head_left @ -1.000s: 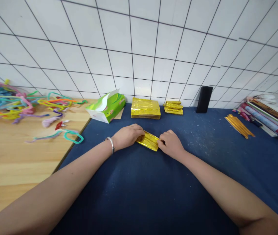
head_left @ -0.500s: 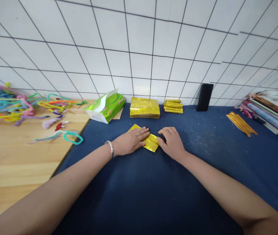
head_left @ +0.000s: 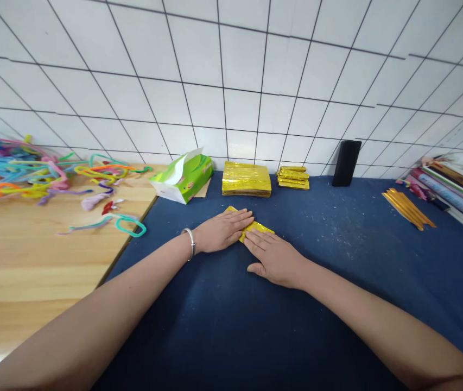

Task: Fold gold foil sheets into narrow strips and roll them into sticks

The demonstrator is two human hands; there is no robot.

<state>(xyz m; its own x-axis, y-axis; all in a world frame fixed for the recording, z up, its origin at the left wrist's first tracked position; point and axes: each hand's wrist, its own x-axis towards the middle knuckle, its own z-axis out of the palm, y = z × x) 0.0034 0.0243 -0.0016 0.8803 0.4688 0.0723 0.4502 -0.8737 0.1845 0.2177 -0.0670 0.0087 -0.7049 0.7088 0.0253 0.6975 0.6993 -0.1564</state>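
Note:
A shiny gold foil paper point(head_left: 260, 226) lies aslant on the dark blue tabletop, mostly covered by my hands. My left hand point(head_left: 223, 231) rests flat on its left part, fingers stretched out and pointing right. A silver bangle point(head_left: 191, 244) circles that wrist. On the right part of the paper my right hand point(head_left: 272, 255) lies flat, fingers extended and thumb held apart on the cloth. Beyond my hands stand a stack of gold foil paper point(head_left: 246, 179) and a smaller pile of narrow folded gold strips point(head_left: 293, 178).
A green tissue pack point(head_left: 188, 176) sits at the back left, near colourful pipe cleaners point(head_left: 56, 174) on the wooden table point(head_left: 44, 260). A black phone point(head_left: 346, 163) leans on the tiled wall. Orange-gold strips point(head_left: 408, 208) and stacked books point(head_left: 451, 190) lie to the right.
My right hand has come down from the paper's right end and now lies flat across it. My left hand stays pressed on the paper. The view has shifted slightly left.

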